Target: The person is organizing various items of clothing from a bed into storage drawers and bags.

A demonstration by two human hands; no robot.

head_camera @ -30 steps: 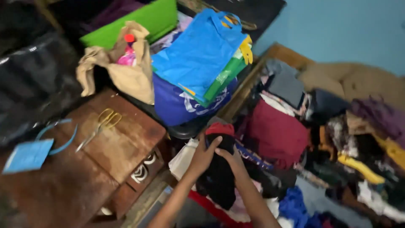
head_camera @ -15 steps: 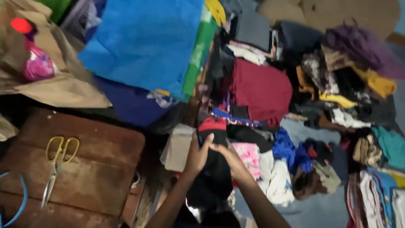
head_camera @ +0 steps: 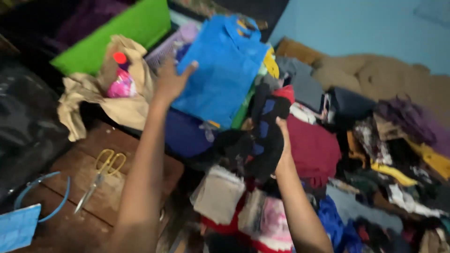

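Note:
My right hand [head_camera: 283, 140] is raised and grips a dark garment [head_camera: 262, 136], black with blue and a red edge, which hangs down over the pile of clothes. My left hand [head_camera: 171, 80] is lifted high with fingers spread, holding nothing, close to the left edge of a blue fabric bag [head_camera: 224, 70] that lies on top of other stacked bags. Below my arms lie a folded beige cloth [head_camera: 218, 194] and a pink and white piece [head_camera: 276, 220].
A wooden table [head_camera: 79, 206] at the left holds yellow-handled scissors [head_camera: 101, 175] and a blue cord [head_camera: 42, 197]. A tan bag [head_camera: 119, 105] holds a pink bottle. A green board [head_camera: 117, 40] leans behind. Mixed clothes [head_camera: 375, 140] cover the right side below a blue wall.
Both hands were together on the dark garment low in the pile. Now the right hand has lifted it up alone and the left hand has let go and risen toward the blue bag.

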